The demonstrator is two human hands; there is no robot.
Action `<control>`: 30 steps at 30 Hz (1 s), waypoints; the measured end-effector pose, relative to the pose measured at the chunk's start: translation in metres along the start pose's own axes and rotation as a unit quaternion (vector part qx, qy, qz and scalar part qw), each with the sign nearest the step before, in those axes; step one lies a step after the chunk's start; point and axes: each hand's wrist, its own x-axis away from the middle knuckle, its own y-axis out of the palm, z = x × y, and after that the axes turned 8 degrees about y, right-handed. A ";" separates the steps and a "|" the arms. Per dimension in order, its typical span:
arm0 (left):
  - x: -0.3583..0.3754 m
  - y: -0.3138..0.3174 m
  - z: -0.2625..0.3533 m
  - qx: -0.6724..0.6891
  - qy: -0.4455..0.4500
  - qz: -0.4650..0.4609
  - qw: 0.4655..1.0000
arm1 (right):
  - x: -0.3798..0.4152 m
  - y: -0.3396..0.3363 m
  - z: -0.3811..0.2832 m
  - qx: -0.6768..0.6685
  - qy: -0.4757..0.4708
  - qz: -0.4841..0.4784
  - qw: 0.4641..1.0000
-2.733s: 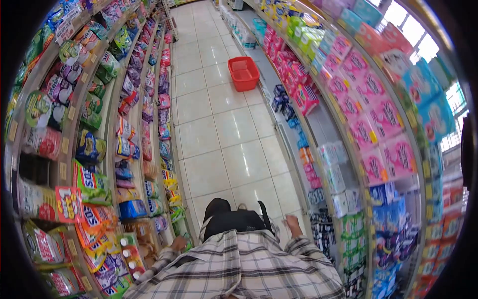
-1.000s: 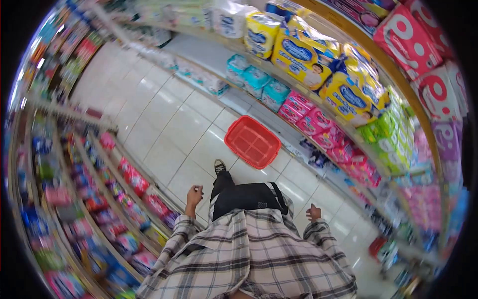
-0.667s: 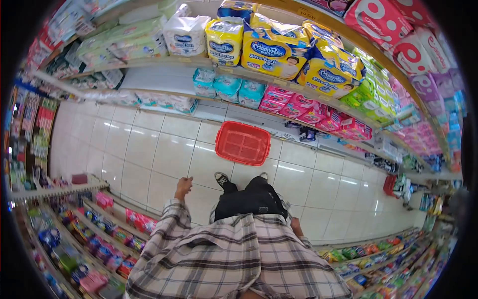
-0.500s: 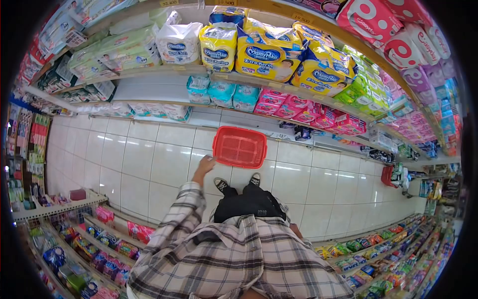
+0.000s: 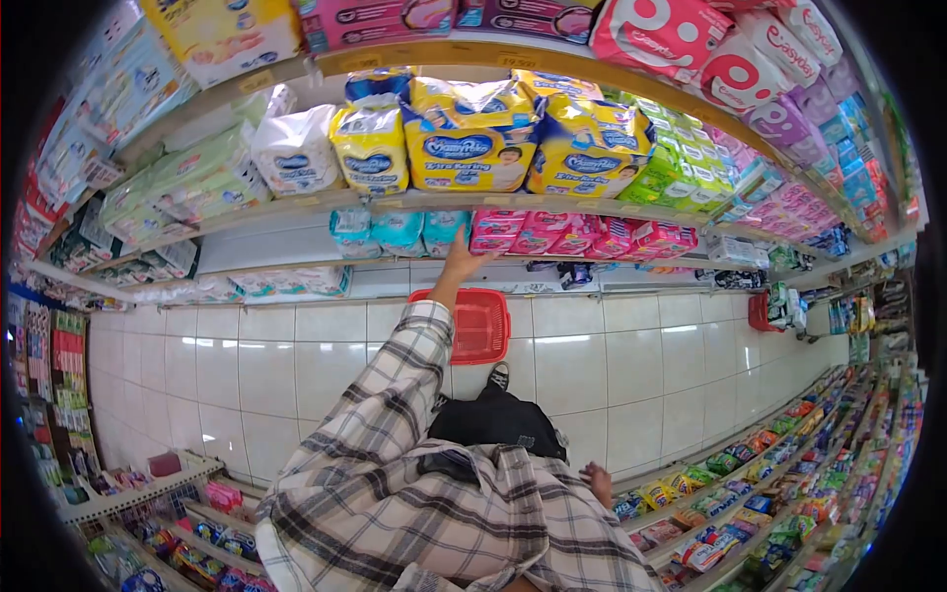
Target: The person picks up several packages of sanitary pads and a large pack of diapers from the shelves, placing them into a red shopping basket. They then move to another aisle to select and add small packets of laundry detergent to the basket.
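Observation:
My left hand (image 5: 466, 259) reaches forward to the lower shelf, fingers stretched out and apart, holding nothing. Its fingertips overlap the right end of the teal packs (image 5: 446, 232), right beside the row of pink packs (image 5: 541, 233). Below that arm, a red plastic basket (image 5: 481, 331) sits on the floor, partly covered by my sleeve. My right hand (image 5: 598, 481) hangs low by my hip, its fingers loosely bent and nothing in them.
Above stands a shelf with yellow diaper packs (image 5: 472, 148) and a white pack (image 5: 296, 153). Higher up are red tissue packs (image 5: 656, 39). Snack-like packets fill the shelves (image 5: 730, 459) behind me at the right. Another red basket (image 5: 760, 313) stands farther along the aisle.
My left hand has risen from beside the basket to the lower shelf's packs. My right hand has come out farther from my side. The view has shifted closer to the shelves.

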 end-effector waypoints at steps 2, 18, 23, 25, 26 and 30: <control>-0.022 0.004 -0.009 0.016 0.012 -0.003 1.000 | 0.013 -0.011 0.027 0.042 -0.005 0.003 0.999; -0.100 0.014 -0.011 0.116 0.108 -0.055 0.986 | -0.011 -0.149 0.030 -0.054 0.107 0.080 0.989; -0.107 0.011 -0.006 0.098 0.097 -0.066 0.988 | -0.063 -0.168 -0.020 -0.152 0.129 0.095 0.975; -0.111 0.015 -0.017 0.106 0.095 -0.059 0.988 | -0.068 -0.168 -0.047 -0.125 0.102 0.111 0.981; -0.113 0.017 -0.022 0.110 0.094 -0.054 0.988 | -0.069 -0.169 -0.058 -0.111 0.087 0.118 0.983; -0.110 0.016 -0.016 0.045 0.104 -0.033 0.993 | -0.070 -0.173 -0.074 -0.081 0.061 0.117 0.988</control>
